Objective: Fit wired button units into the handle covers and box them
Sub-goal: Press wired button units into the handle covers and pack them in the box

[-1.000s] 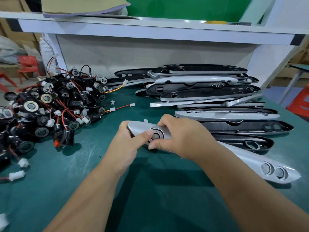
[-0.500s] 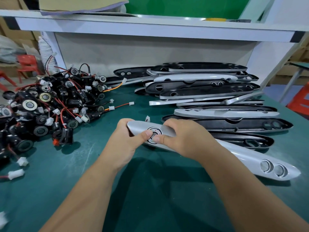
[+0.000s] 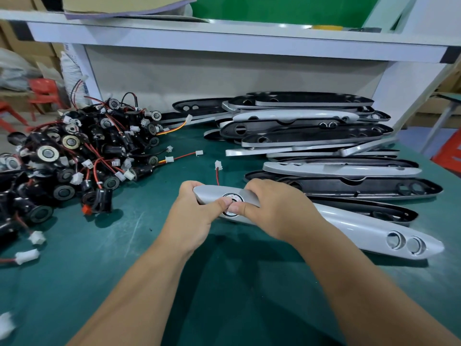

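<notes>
While your thumbs have closed in over the button unit [image 3: 233, 197] since a second ago, hiding most of its face, your left hand [image 3: 192, 216] and right hand [image 3: 277, 211] each curl their fingers round the silver handle cover [image 3: 354, 228], low over the counter [image 3: 237, 283] — thumbs pressing the button down. The red wire [image 3: 217, 174] and white connector [image 3: 218, 164] now stand out beyond the cover, between your hands, so the unit looks nearly seated. Loose button units [image 3: 74, 166] lie heaped left of your left hand; empty covers [image 3: 311, 136] stack beyond your right. Red marks ring the button face — too small to read.
</notes>
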The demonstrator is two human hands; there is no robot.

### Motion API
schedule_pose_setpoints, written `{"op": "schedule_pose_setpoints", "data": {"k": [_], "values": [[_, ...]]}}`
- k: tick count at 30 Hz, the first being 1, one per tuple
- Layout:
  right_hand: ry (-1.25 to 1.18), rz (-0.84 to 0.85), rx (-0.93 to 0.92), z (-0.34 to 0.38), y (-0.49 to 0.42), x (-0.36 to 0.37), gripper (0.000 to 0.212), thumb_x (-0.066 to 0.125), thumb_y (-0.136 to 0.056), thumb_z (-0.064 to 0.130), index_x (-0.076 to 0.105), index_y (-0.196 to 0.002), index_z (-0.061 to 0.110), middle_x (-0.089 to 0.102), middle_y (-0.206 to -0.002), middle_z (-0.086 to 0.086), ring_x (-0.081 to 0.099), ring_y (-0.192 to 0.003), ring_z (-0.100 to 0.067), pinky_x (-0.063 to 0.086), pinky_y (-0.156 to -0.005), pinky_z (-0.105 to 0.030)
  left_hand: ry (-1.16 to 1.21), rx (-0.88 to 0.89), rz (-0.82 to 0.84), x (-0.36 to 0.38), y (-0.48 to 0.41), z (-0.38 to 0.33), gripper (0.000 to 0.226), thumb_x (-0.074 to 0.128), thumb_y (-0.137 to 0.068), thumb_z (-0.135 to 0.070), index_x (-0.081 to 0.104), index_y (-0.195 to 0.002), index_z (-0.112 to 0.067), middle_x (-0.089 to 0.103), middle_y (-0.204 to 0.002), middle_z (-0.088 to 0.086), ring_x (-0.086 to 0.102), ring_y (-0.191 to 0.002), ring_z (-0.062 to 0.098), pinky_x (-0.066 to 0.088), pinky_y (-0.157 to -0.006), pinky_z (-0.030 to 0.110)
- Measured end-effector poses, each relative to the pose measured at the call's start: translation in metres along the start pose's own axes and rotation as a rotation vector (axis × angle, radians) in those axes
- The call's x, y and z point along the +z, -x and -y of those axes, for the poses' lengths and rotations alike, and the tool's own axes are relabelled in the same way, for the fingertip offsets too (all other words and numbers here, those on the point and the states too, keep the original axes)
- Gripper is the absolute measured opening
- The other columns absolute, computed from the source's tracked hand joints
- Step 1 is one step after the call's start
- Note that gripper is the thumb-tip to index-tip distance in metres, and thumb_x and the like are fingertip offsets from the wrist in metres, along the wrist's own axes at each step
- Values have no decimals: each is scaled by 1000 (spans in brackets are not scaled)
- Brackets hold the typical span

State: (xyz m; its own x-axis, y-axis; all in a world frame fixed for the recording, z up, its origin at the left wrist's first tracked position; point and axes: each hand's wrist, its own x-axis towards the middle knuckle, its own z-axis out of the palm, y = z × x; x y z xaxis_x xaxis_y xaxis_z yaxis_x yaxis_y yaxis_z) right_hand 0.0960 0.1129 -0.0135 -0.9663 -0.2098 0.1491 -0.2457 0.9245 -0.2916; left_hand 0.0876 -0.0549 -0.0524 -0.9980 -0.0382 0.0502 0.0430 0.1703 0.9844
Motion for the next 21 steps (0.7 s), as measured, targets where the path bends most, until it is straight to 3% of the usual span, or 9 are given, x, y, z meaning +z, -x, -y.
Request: {"op": "schedule_pose_setpoints", "data": {"k": [3,7,10,13,17,21], "values": [[45,-69,-38,0,2,5,44,39,-85,66,44,-92,23,48,-86,9,42,-81,-15,33,-69,-33,-11,-3,9,0,1,-2,33,74,-82,-32,44,-97,-30,58,-84,-6,54,-76,12,39,-67,25],[6,2,-38,-3,-1,1,49,44,-79,71,44,-93,25,46,-87,12,42,-82,-14,31,-71,-32,-36,13,11,-2,5,-6,32,72,-82,-34,44,-97,-30,61,-87,-5,56,-79,12,39,-66,25],[7,24,-15,-2,1,-1,58,56,-66,76,43,-93,26,46,-85,14,43,-80,-11,30,-68,-31,-9,33,15,-1,7,-10,29,70,-85,-36,46,-98,-28,62,-89,-3,58,-87,19,49,-79,36],[-41,12,0,1,2,-4,55,58,-66,74,44,-88,26,48,-82,12,46,-76,-10,32,-67,-30,19,41,20,-1,10,-16,36,64,-75,-47,47,-99,-25,65,-95,3,60,-99,27,46,-95,52],[-114,110,37,1,2,-13,58,57,-66,75,49,-92,24,53,-83,9,50,-76,-10,37,-68,-30,57,43,25,0,12,-19,36,59,-71,-49,48,-97,-27,66,-103,9,60,-104,34,46,-95,56],[-102,39,51,6,3,-13,55,58,-69,72,50,-90,22,53,-79,8,49,-73,-10,35,-64,-30,52,70,19,0,14,-20,35,58,-72,-48,47,-97,-27,66,-102,12,60,-103,35,46,-95,56]]}}
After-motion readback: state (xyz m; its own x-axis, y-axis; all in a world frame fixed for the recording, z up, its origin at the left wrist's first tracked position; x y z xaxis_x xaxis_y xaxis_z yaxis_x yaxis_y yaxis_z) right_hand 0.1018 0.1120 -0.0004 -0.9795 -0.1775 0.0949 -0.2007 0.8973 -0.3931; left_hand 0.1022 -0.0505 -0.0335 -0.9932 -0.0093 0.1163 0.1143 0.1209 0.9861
